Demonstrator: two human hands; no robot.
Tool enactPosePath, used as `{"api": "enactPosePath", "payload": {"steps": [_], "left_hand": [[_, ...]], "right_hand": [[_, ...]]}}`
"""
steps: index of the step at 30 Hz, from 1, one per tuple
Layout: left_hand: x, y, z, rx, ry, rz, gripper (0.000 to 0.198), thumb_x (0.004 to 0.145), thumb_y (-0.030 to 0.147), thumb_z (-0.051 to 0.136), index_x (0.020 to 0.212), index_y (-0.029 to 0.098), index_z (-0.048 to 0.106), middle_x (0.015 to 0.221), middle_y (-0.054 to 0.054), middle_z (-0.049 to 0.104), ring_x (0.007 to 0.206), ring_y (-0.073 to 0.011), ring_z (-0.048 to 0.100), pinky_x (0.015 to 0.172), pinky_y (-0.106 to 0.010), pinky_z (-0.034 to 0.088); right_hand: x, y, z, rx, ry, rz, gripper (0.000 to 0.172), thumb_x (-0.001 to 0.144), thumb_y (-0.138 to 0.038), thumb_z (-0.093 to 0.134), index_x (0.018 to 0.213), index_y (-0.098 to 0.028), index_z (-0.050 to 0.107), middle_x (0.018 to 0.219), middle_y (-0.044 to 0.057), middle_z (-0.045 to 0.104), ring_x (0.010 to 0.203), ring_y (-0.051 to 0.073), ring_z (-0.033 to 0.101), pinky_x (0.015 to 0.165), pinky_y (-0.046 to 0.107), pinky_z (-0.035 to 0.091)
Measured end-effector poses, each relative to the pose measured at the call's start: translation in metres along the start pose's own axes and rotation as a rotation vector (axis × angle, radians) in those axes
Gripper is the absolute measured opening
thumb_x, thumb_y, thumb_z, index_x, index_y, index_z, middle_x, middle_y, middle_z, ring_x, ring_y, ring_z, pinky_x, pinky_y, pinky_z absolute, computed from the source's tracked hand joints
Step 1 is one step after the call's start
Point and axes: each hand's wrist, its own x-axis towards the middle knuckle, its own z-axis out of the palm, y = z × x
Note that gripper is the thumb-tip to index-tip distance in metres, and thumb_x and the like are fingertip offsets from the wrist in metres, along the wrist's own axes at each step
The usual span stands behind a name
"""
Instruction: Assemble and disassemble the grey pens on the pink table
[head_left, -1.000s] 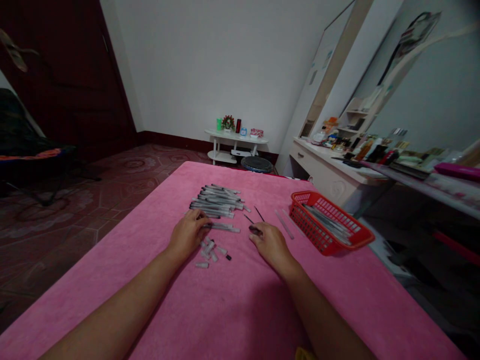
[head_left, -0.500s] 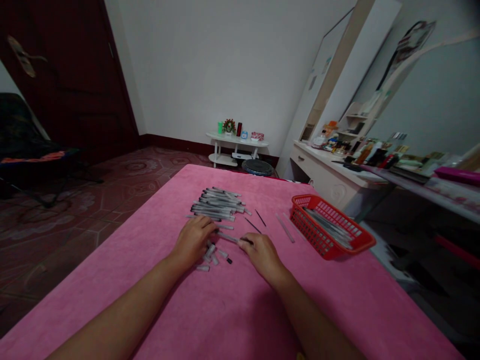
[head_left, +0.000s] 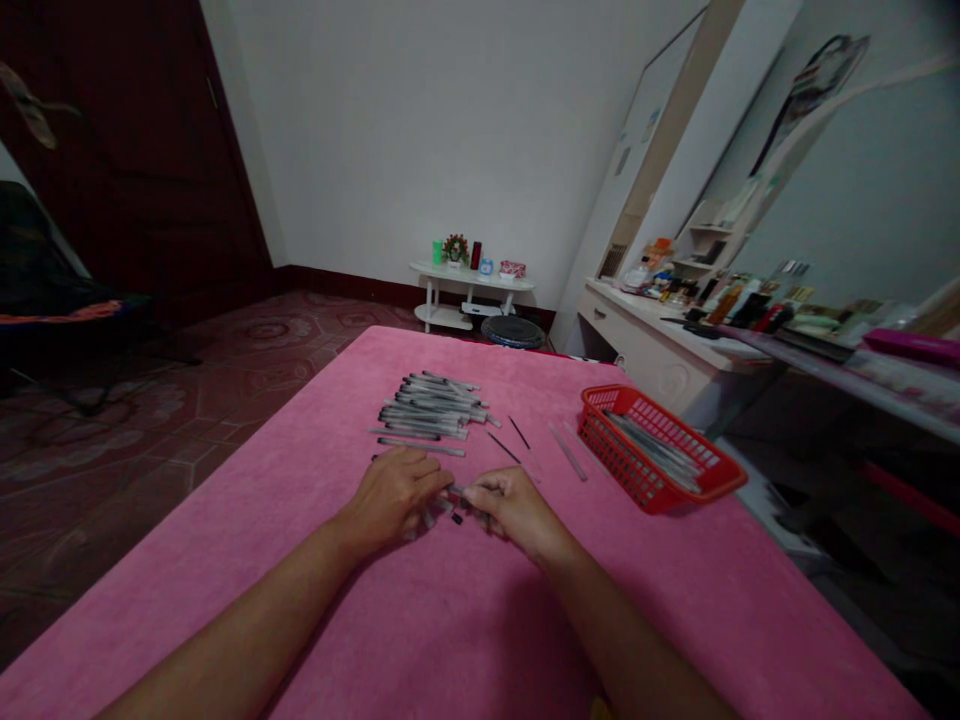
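Note:
My left hand [head_left: 397, 495] is closed round one end of a pen [head_left: 457, 489]. My right hand [head_left: 510, 508] pinches the pen's other end, so only a short stretch shows between the fingers. Loose clear caps [head_left: 442, 506] lie below and partly behind my left hand, along with a small black piece [head_left: 457, 518]. Beyond the hands, a pile of clear pens [head_left: 431, 402] with dark ends rests on the pink cloth [head_left: 450, 620]. A single pen [head_left: 421, 446] lies just in front of my left hand.
Two thin dark refills [head_left: 519, 432] and clear tubes [head_left: 568, 452] lie right of the pile. A red basket [head_left: 652, 490] holding several slender pieces [head_left: 652, 450] stands farther right. A crowded dressing table [head_left: 645, 325] adjoins the right side.
My hands have come closer together and the right hand has shifted left, hiding most of the pen between them. The left hand now covers more of the loose caps.

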Motion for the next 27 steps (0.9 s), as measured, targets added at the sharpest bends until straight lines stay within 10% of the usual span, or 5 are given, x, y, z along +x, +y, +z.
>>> {"api": "enactPosePath", "payload": {"steps": [9, 20, 27], "left_hand": [[-0.012, -0.021, 0.005, -0.098, -0.079, -0.288, 0.034, 0.092, 0.035, 0.038, 0.07, 0.021, 0.061, 0.06, 0.0, 0.062, 0.055, -0.0152, 0.057, 0.053, -0.025, 0.031], [-0.006, -0.025, 0.01, -0.538, 0.426, -0.475, 0.02, 0.086, 0.017, 0.046, 0.098, 0.019, 0.062, 0.1, -0.007, 0.069, 0.097, -0.0203, 0.063, 0.086, -0.033, 0.047], [0.006, -0.008, 0.005, -1.297, 0.713, -0.698, 0.02, 0.081, 0.028, 0.062, 0.088, 0.02, 0.046, 0.105, -0.009, 0.07, 0.098, -0.0227, 0.067, 0.086, -0.039, 0.052]], "right_hand": [[-0.002, -0.005, -0.022, -0.502, 0.266, -0.415, 0.017, 0.08, -0.021, 0.055, 0.071, -0.018, 0.068, 0.071, 0.002, 0.066, 0.068, 0.014, 0.059, 0.065, 0.023, 0.042], [0.008, 0.021, -0.009, -0.625, 0.218, -0.255, 0.011, 0.075, -0.023, 0.065, 0.081, -0.019, 0.073, 0.078, 0.004, 0.067, 0.07, 0.014, 0.058, 0.064, 0.023, 0.041], [0.007, 0.016, -0.007, -0.551, 0.263, -0.283, 0.013, 0.079, -0.025, 0.06, 0.078, -0.019, 0.072, 0.076, 0.003, 0.065, 0.07, 0.013, 0.057, 0.065, 0.023, 0.04]]}}
